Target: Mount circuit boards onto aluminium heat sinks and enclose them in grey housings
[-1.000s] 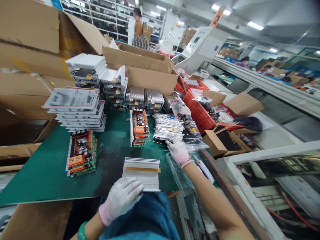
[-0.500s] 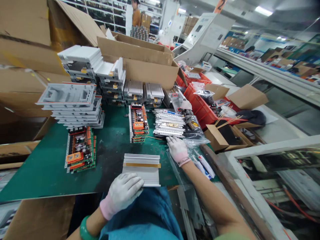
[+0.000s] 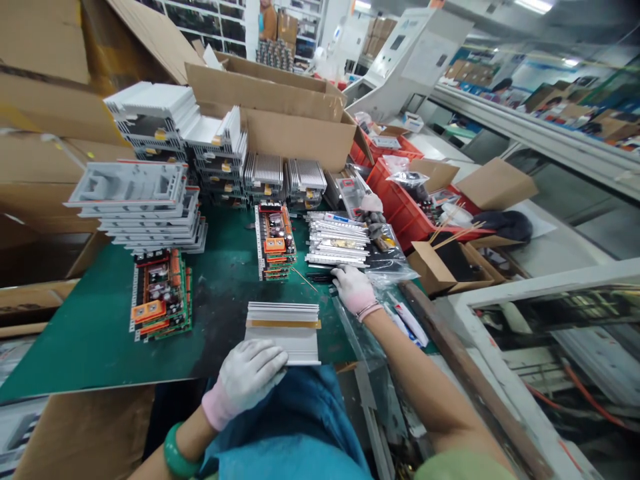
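Note:
My left hand [image 3: 253,375], in a white glove with a pink cuff, is closed over the near left corner of a silver aluminium heat sink [image 3: 300,345]. A brown-yellow strip runs across this heat sink, which lies at the table's front edge. My right hand [image 3: 354,291], also gloved, reaches forward with bent fingers beside some thin black pieces [image 3: 320,277]. What its fingertips hold, if anything, is hidden. Just beyond lies a pile of silver metal strips [image 3: 336,241]. A thin wooden stick [image 3: 305,280] lies left of the right hand.
Circuit boards are stacked at the middle [image 3: 275,243] and the left [image 3: 156,293] of the green table [image 3: 80,333]. Grey housings [image 3: 133,190] and finned heat sinks [image 3: 155,103] rise behind. Red bins [image 3: 400,207] and a cardboard box [image 3: 433,270] stand right. A person [image 3: 269,21] is far back.
My right hand's fingers have drawn in near the black pieces, which now show more. The wooden stick has swung to a slant. My left hand stays on the heat sink; the view shifted slightly.

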Demonstrator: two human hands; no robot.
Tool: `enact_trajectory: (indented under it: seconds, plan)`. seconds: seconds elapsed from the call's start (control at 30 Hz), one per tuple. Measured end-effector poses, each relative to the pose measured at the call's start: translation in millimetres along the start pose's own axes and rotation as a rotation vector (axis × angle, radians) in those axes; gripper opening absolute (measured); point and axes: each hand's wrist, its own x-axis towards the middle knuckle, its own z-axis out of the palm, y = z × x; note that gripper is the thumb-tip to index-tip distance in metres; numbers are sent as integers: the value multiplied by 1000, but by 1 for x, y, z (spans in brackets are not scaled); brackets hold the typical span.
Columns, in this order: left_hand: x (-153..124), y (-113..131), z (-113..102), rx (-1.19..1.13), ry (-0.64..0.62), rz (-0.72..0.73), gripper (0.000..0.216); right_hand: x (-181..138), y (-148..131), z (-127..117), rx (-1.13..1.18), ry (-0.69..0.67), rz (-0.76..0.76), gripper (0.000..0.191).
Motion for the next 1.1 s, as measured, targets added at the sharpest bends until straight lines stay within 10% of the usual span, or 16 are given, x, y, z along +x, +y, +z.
enact_trajectory:
  seconds: [0.7, 1.1]
  plan:
    - [6, 6, 0, 13, -2, -80, 12, -28, 18, -6, 110, 222, -28, 20]
    - [23, 18, -24, 11, 134, -201, 24, -128, -62, -34, 891, 203, -333, 25]
